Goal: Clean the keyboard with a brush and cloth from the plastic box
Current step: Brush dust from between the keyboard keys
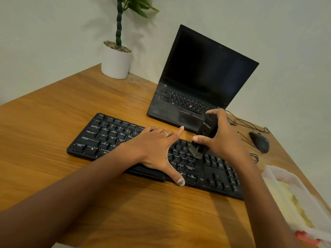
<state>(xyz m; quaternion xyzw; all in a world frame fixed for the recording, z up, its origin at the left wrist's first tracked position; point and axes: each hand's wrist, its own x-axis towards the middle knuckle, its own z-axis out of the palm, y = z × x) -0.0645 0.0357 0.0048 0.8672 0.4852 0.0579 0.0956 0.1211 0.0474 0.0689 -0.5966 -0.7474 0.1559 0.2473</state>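
A black keyboard point(111, 136) lies slantwise across the wooden desk. My left hand point(155, 147) rests flat on its middle keys, fingers spread and straight. My right hand point(222, 138) grips a black brush point(206, 131) by its chunky body. The brush's grey bristles touch the keys on the right part of the keyboard. At the right edge sits a clear plastic box point(279, 183) holding a pale yellow cloth point(293, 203).
An open black laptop point(202, 83) with a dark screen stands behind the keyboard. A black mouse point(259, 142) and its tangled cables lie to the right. A potted plant point(116, 61) in a white pot stands at the back corner. The desk point(53, 113) ends near the wall.
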